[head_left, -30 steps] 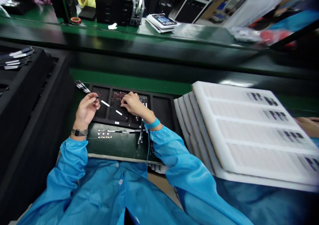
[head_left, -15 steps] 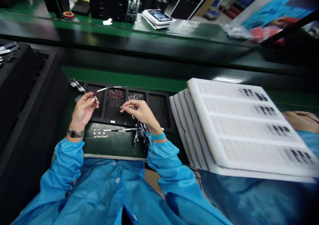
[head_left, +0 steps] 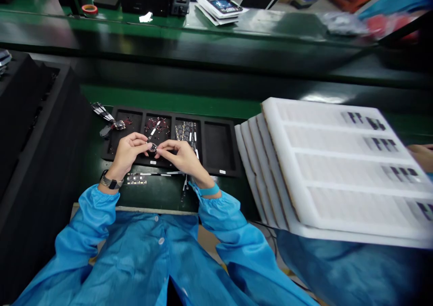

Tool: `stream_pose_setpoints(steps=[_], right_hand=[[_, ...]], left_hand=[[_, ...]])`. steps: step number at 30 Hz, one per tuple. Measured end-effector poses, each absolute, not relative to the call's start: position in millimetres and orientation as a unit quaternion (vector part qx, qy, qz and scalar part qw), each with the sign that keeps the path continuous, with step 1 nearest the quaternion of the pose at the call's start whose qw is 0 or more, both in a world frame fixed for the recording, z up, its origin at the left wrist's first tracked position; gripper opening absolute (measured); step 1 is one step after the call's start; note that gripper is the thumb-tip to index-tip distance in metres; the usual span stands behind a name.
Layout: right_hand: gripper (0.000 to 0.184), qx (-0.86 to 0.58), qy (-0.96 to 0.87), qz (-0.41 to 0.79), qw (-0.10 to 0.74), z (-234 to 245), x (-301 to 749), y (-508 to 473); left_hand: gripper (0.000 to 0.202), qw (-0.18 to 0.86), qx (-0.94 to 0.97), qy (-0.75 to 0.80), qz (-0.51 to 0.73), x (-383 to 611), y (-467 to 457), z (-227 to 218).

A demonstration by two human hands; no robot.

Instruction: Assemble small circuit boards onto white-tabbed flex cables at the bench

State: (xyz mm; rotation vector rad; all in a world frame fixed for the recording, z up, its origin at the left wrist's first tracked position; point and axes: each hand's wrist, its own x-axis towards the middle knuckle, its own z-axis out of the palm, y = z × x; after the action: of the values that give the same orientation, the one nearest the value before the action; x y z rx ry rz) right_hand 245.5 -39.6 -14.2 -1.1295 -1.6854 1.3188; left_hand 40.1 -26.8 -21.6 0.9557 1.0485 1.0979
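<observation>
My left hand [head_left: 130,151] and my right hand [head_left: 177,155] meet over the front edge of a black tray [head_left: 219,159] with four compartments. Both pinch one small dark part [head_left: 153,147] between their fingertips. The tray's compartments hold small reddish pieces [head_left: 154,125] and small dark circuit parts [head_left: 185,130] with white strips. A few flat strips and small parts [head_left: 137,178] lie on the dark mat in front of the tray. I wear blue sleeves, a watch on the left wrist and a blue band on the right.
A fanned stack of white foam trays [head_left: 324,170] with dark parts lies at the right. Black foam blocks [head_left: 30,130] stand at the left. Beyond runs a green conveyor [head_left: 169,35] with a tape roll, boxes and stacked papers. Another person's hand [head_left: 422,155] shows at far right.
My left hand came down and right from the tray's left compartment, my right hand moved left, and the two now meet pinching one small part. The view tilted down a little.
</observation>
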Motion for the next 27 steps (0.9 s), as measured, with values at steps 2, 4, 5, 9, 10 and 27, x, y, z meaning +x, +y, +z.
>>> stream_pose_setpoints(steps=[2, 4, 5, 9, 10, 27], right_hand=[[0.023, -0.441, -0.651, 0.505, 0.356, -15.1, 245.0, -39.6], [0.022, -0.444, -0.649, 0.504, 0.357, -14.9, 245.2, -39.8], [0.022, -0.445, -0.649, 0.503, 0.356, -14.5, 245.4, -39.9], [0.02, -0.45, -0.649, 0.502, 0.352, -14.7, 245.7, -40.6], [0.02, -0.452, -0.646, 0.505, 0.352, -15.5, 245.6, -40.6], [0.033, -0.431, -0.604, 0.571, 0.352, -18.6, 248.1, -37.9]], left_hand=[[0.04, 0.623, 0.42, 0.463, 0.47, 41.7, -27.6, -21.9], [0.042, 0.625, 0.421, 0.465, 0.466, 42.2, -27.9, -22.0], [0.042, 0.625, 0.422, 0.465, 0.464, 42.3, -27.9, -22.0], [0.041, 0.62, 0.433, 0.464, 0.461, 41.7, -28.2, -22.1], [0.041, 0.618, 0.436, 0.465, 0.46, 41.6, -28.4, -22.2], [0.043, 0.655, 0.449, 0.444, 0.414, 37.3, -28.0, -26.5]])
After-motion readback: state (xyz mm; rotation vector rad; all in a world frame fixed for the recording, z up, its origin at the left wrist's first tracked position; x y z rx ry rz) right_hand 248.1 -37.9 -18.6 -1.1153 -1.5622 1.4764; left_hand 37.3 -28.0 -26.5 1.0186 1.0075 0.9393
